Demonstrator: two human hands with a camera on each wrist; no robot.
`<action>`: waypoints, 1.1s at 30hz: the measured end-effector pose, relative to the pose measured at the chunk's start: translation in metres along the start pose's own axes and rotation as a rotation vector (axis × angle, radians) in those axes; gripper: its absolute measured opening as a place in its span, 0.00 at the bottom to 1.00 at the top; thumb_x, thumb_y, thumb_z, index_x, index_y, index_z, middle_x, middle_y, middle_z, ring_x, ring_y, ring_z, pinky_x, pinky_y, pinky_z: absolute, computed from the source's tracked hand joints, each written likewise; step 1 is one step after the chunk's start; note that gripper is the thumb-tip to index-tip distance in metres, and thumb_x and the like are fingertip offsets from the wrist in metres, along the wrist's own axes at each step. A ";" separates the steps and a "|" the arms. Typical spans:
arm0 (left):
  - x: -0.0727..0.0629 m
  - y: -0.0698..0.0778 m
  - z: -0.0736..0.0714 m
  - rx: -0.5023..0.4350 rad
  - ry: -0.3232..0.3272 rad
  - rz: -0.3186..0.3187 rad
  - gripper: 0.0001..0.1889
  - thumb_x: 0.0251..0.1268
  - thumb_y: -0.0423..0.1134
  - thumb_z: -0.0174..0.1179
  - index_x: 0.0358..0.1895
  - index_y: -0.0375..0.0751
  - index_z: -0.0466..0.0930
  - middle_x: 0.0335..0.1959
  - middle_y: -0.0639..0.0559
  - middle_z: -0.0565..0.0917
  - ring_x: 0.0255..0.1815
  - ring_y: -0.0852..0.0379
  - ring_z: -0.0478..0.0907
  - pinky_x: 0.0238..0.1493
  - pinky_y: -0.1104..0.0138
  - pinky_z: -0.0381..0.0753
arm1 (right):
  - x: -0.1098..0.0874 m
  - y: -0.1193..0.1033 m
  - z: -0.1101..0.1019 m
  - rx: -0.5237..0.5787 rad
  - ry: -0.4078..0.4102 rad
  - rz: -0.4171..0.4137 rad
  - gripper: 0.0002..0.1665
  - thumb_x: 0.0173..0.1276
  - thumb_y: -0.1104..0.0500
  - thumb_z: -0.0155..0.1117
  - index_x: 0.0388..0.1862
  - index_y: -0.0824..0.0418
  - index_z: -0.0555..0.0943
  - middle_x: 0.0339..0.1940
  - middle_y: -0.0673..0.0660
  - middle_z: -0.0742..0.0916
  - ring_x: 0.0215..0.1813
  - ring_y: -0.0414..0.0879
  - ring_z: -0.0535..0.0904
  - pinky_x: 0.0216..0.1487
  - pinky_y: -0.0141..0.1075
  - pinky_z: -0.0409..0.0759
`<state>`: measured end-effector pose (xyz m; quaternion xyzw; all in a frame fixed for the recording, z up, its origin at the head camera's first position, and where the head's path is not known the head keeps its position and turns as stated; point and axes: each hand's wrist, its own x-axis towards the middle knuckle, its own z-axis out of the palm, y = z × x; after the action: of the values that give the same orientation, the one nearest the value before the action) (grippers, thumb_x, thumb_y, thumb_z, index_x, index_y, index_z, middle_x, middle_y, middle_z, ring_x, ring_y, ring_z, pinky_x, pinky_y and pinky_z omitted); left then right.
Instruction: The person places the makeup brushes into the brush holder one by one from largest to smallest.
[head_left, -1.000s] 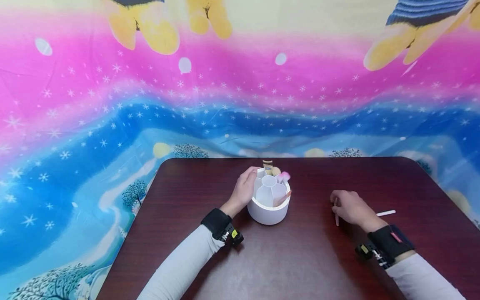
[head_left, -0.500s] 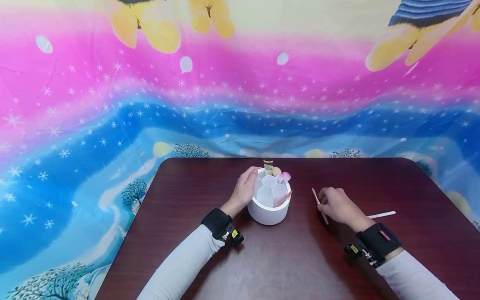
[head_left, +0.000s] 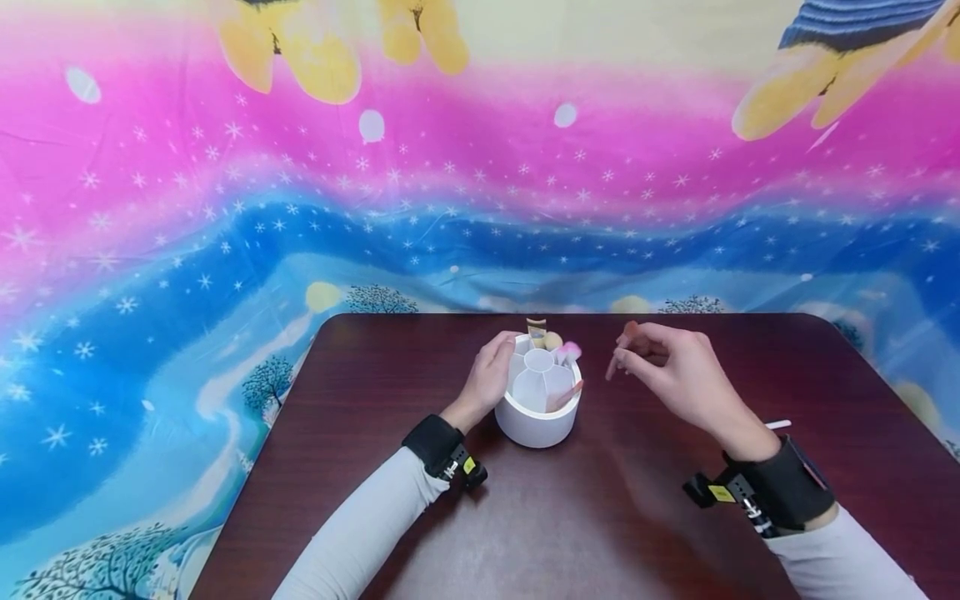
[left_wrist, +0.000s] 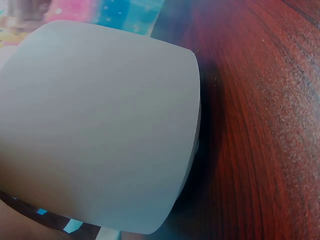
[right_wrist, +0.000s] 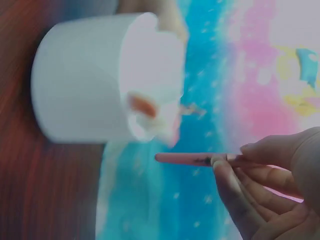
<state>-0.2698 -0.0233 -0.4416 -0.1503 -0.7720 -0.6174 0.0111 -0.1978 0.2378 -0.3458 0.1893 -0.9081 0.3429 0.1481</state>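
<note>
A round white divided organizer (head_left: pixel 537 425) stands upright on the table. My left hand (head_left: pixel 483 379) holds it by its left side, fingers at the rim; the white wall fills much of the left wrist view. To the right, my right hand (head_left: pixel 686 367) pinches a makeup brush (right_wrist: pixel 182 158) between thumb and fingers. Its pink handle points toward the organizer, and its brownish head shows above the fingers in the head view. Inside the organizer are a gold tube (head_left: pixel 536 335), a beige rounded item (head_left: pixel 552 342), pink-tipped brushes (head_left: pixel 571 352) and a reddish-brown slim item (head_left: pixel 566 398).
A thin white stick (head_left: pixel 778 424) lies on the dark wood table (head_left: pixel 375 392), partly hidden behind the right wrist. Behind the table's far edge hangs a colourful printed cloth (head_left: pixel 480 167).
My right hand has lifted the brush off the table area and moved it left and up, nearer the organizer, tilting it. The left hand and organizer have stayed put.
</note>
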 end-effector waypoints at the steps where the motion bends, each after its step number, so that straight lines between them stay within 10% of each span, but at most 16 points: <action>1: 0.000 0.000 0.000 0.000 0.001 0.000 0.23 0.85 0.43 0.36 0.64 0.37 0.78 0.58 0.41 0.83 0.61 0.48 0.78 0.66 0.53 0.74 | 0.001 -0.004 0.000 0.036 0.001 -0.007 0.01 0.73 0.61 0.68 0.40 0.56 0.85 0.31 0.45 0.89 0.35 0.43 0.87 0.38 0.26 0.81; 22: 0.000 -0.001 0.000 0.002 0.001 0.001 0.23 0.85 0.43 0.36 0.63 0.36 0.78 0.57 0.41 0.84 0.60 0.48 0.79 0.65 0.53 0.74 | 0.003 -0.017 0.046 0.205 -0.158 -0.021 0.04 0.70 0.64 0.71 0.42 0.58 0.87 0.38 0.49 0.89 0.39 0.42 0.86 0.41 0.36 0.85; 33: 0.001 0.000 -0.001 0.001 -0.006 0.007 0.23 0.85 0.43 0.36 0.64 0.35 0.77 0.58 0.40 0.83 0.61 0.47 0.78 0.65 0.52 0.74 | -0.004 0.009 0.014 0.068 -0.071 -0.034 0.07 0.68 0.67 0.71 0.44 0.61 0.87 0.39 0.53 0.90 0.40 0.43 0.87 0.43 0.28 0.84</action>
<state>-0.2715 -0.0236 -0.4415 -0.1547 -0.7718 -0.6167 0.0109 -0.1999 0.2356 -0.3629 0.2215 -0.8973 0.3641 0.1152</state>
